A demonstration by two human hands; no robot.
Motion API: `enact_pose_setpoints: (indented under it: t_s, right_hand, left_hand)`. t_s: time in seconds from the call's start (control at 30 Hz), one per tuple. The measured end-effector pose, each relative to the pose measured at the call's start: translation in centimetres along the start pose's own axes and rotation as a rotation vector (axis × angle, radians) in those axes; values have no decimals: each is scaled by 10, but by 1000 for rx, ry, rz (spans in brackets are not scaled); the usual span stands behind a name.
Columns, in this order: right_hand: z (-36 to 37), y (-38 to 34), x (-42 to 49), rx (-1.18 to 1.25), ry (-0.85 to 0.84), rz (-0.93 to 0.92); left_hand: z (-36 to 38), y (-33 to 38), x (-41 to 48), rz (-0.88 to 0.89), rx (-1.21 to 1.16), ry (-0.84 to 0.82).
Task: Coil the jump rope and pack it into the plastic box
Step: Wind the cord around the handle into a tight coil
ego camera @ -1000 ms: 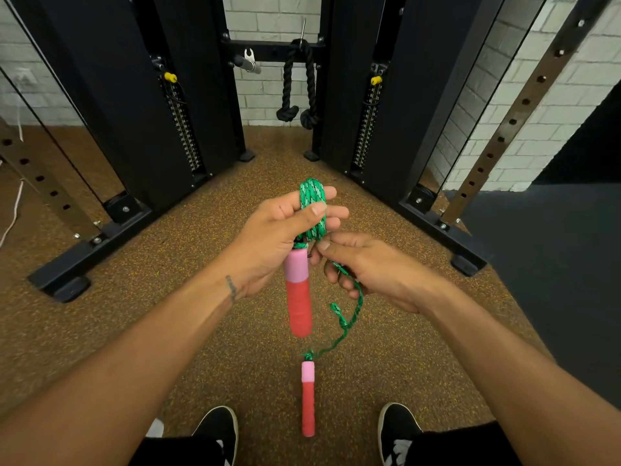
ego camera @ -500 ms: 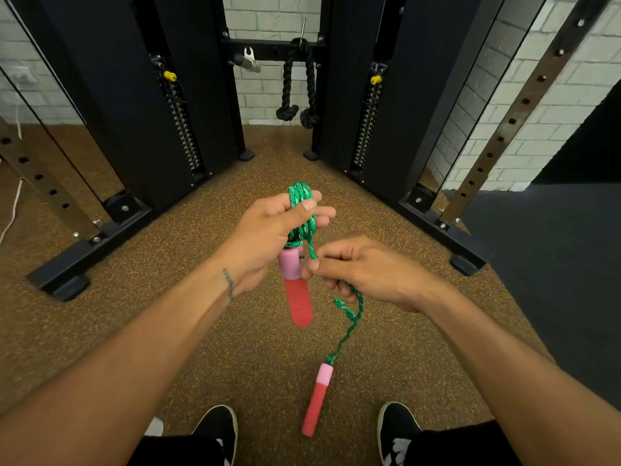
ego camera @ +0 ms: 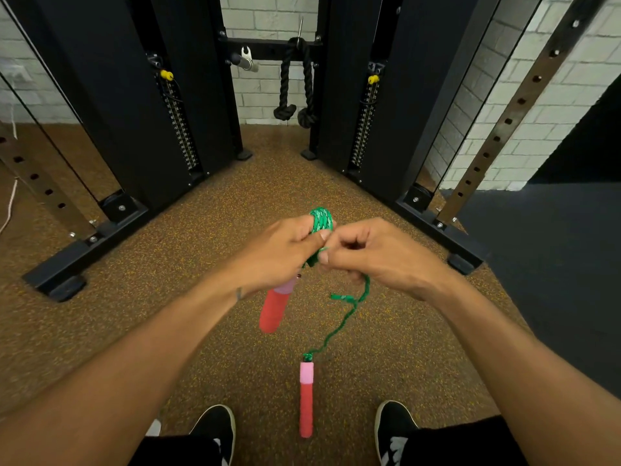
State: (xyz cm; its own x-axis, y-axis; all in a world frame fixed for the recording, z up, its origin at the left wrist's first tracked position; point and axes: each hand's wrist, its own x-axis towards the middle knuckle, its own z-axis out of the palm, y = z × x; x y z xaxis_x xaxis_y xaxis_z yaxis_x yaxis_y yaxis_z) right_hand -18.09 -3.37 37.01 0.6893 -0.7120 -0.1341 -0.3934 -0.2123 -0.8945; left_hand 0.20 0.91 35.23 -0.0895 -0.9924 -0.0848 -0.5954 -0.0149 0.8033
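1. The jump rope (ego camera: 322, 220) is held in the air above the speckled floor (ego camera: 151, 314). Its wound green loops are gripped by the left hand (ego camera: 285, 250), with fingers and thumb curled round them, and one red-and-pink handle (ego camera: 274, 309) hangs below that fist.
2. The unwound part of the rope is pinched between the thumb and fingers of the right hand (ego camera: 379, 260), just beside the loops. The second handle (ego camera: 306, 398) dangles from it between the shoes (ego camera: 215, 428).
3. The plastic box is not in view.
4. Risk — the loops could spring open if the left grip is eased while another turn is laid, since the braid looks stiff and kinked.
5. Risk — the dangling handle may swing and pull the last turns crooked, leaving a bundle too bulky for the box.
6. No brand or label can be read. The markings on the weight stacks (ego camera: 179, 129) are too small to be made out.
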Motion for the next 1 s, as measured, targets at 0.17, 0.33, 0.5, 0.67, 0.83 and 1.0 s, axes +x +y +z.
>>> enact_pose_setpoints:
  t_s: [0.17, 0.33, 0.5, 0.67, 0.83, 1.0]
  right_hand:
    - [-6, 0, 1, 90, 71, -86]
    - [-8, 1, 3, 141, 138, -184]
    - [-9, 2, 6, 153, 285, -200]
    - [-16, 3, 10, 244, 341, -188]
    - [-19, 8, 13, 392, 306, -184]
    - [-16, 13, 15, 404, 286, -159]
  left_hand:
    - [-1, 7, -1, -58, -359, -77]
    - [-3, 13, -2, -46, -609, -118]
    - [-11, 12, -6, 49, -433, -320]
    - [5, 11, -11, 37, -358, -482]
    - [2, 16, -11, 38, -455, -477]
    - [-3, 16, -12, 40, -461, -435]
